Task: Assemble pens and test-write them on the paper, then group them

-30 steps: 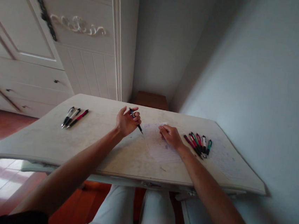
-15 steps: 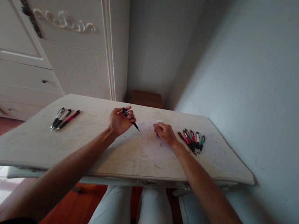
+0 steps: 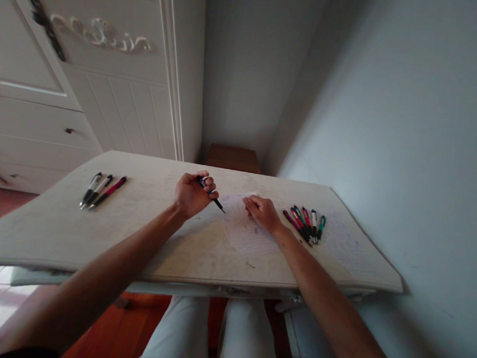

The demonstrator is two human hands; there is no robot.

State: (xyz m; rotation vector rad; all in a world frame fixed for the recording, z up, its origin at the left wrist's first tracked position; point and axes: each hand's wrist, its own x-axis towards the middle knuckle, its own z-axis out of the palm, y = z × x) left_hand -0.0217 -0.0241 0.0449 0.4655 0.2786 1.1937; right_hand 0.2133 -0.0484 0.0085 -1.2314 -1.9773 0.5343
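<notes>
My left hand (image 3: 195,194) is closed around a dark pen (image 3: 219,204), palm turned up. The pen's pointed tip slants down to the right, by the left edge of a sheet of paper (image 3: 241,238). Closed over the upper part of that sheet is my right hand (image 3: 263,212), its thumb pressed to curled fingers. Whatever may be inside those fingers is hidden. Faint writing marks show on the paper. To the right of my right hand lies a fanned group of several coloured pens (image 3: 306,225).
On the left of the white table (image 3: 140,231) lie three pens: two white-and-black pens (image 3: 98,191) and a red pen (image 3: 113,190). A second written sheet (image 3: 348,243) lies at the right end, beside the wall (image 3: 434,164). Behind stands a brown box (image 3: 232,159).
The fingers of my left hand have curled further over the pen, and its tip has shifted slightly down and right. My right hand stays nearly in place.
</notes>
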